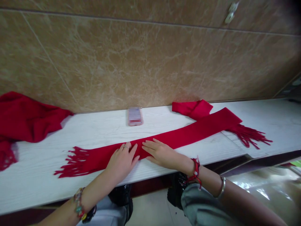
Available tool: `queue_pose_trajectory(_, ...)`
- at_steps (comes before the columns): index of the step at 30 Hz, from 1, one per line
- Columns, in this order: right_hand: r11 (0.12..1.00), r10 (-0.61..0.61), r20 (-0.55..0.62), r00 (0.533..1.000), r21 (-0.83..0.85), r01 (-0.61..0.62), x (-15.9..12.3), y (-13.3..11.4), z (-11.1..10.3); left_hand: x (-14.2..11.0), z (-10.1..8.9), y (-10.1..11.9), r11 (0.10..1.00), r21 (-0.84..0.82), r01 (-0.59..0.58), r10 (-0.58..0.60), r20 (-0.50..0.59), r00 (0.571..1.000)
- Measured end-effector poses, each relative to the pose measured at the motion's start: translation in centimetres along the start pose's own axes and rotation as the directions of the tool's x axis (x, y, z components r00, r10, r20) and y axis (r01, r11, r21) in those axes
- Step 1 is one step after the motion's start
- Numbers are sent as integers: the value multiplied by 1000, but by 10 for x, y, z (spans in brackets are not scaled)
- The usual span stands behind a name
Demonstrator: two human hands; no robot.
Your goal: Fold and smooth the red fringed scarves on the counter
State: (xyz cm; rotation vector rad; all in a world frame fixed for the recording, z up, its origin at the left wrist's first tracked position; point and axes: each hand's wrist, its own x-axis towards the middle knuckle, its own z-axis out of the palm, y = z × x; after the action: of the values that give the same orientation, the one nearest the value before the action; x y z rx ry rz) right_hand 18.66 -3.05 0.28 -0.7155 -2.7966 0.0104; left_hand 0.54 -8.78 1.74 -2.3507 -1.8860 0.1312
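A long red scarf (188, 136) with fringed ends lies stretched across the white tabletop, folded lengthwise into a strip. Its left fringe (74, 163) spreads out flat, while the right end is folded over with more fringe (252, 135) poking out beneath. My left hand (122, 160) rests on the scarf left of its middle, fingers apart. Just beside it, my right hand (162, 153) lies flat on the same cloth with fingers stretched out. Neither hand grips the fabric.
A crumpled red cloth (30, 122) lies at the far left. Against the tiled wall (141, 62) sits a small pinkish rectangular item (135, 116), its face blurred. Another folded red piece (191, 108) touches the scarf's right part. The white tabletop (35, 188) ends at a front edge above my knees.
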Motion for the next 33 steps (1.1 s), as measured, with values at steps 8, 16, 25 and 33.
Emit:
queue_pose_trajectory(8, 997, -34, 159, 987, 81, 22, -9, 4, -1, -24, 15, -38, 985, -132, -114, 123, 62, 991)
queue_pose_trajectory(16, 999, -10, 23, 1000, 45, 9, 29, -24, 8, -33, 21, -44, 985, -174, 2, 9, 60, 998)
queue_pose_trajectory(25, 999, -44, 64, 997, 16, 43, 35, -20, 19, -65, 32, -68, 986, -89, 143, -145, -20, 989)
queue_pose_trajectory(33, 974, -218, -126, 968, 33, 224, 43, -36, 19, -58, 11, -79, 992, 49, -113, 117, -72, 991)
